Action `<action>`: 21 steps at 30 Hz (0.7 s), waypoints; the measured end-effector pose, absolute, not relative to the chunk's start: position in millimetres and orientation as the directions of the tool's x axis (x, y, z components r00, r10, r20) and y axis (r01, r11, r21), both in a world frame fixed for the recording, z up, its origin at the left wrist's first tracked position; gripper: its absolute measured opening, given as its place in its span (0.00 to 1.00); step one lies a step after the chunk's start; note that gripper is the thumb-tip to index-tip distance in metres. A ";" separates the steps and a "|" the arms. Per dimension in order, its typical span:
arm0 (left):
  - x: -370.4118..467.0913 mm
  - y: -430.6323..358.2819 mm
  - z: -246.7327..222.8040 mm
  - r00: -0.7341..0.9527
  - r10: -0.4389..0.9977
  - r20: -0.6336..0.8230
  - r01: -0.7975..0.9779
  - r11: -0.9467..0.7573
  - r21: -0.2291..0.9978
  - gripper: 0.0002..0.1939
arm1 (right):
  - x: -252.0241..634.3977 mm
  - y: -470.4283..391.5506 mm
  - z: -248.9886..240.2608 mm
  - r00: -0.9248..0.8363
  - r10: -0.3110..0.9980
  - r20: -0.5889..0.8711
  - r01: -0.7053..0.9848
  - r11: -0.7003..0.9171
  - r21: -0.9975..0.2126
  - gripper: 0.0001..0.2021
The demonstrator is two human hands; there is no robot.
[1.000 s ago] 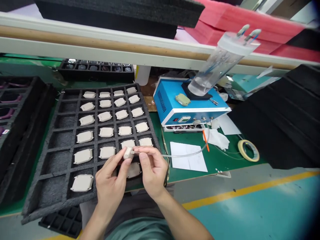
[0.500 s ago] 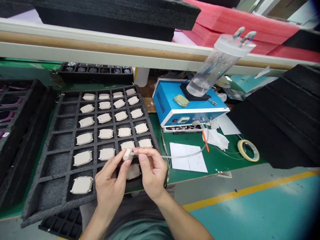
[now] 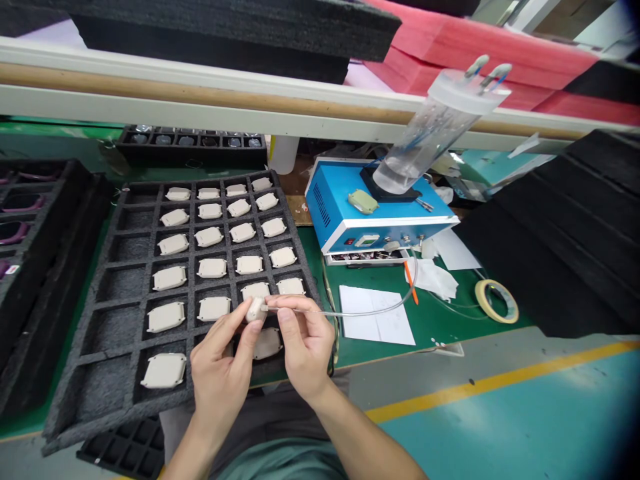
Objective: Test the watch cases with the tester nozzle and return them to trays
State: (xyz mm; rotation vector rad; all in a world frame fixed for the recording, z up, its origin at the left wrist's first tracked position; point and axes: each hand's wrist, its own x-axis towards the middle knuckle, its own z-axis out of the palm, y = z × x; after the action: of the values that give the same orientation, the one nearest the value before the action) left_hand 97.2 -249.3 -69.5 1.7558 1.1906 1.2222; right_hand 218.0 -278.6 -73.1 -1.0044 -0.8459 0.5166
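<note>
My left hand point(image 3: 225, 357) pinches a small beige watch-case-like part point(image 3: 257, 309) on edge between thumb and fingers, over the foam tray. My right hand point(image 3: 306, 343) is closed round the end of a clear thin tube point(image 3: 357, 313), whose tip meets the side of the beige part. The tube curves back to the front of a blue box-shaped machine point(image 3: 340, 207). Below my hands lies a dark foam tray point(image 3: 113, 333) with similar beige parts point(image 3: 163, 371) in its compartments; its left column holds none. My hands partly cover the tray's near right corner.
A clear cylinder point(image 3: 425, 143) and a greenish case part point(image 3: 363, 201) stand on the machine. White paper point(image 3: 376, 315), an orange stick point(image 3: 411, 283) and a tape roll point(image 3: 497, 301) lie to the right. Purple cases point(image 3: 20, 203) sit in trays at left. A shelf point(image 3: 200, 100) crosses above the bench.
The beige part has turned very slightly between my left fingers. Both hands and the tube otherwise stay in place.
</note>
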 end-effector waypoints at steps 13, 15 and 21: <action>96.7 -250.0 -69.0 0.150 0.934 0.324 0.303 -0.355 0.884 0.15 | 218.0 -277.9 -73.6 0.585 0.721 0.371 -0.001 0.458 -0.889 0.08; 97.0 -249.9 -68.6 0.150 0.934 0.323 0.303 -0.354 0.885 0.15 | 218.2 -277.9 -73.3 0.585 0.723 0.368 0.001 0.453 -0.891 0.07; 98.2 -249.1 -68.0 0.149 0.931 0.333 0.295 -0.363 0.884 0.15 | 218.5 -278.2 -72.9 0.589 0.717 0.373 0.030 0.442 -0.897 0.06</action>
State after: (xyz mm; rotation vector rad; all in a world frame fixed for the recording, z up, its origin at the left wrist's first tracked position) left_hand 98.2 -249.1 -68.0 1.7672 1.1765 1.2253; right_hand 218.5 -278.2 -72.9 -1.0406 -0.8556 0.4974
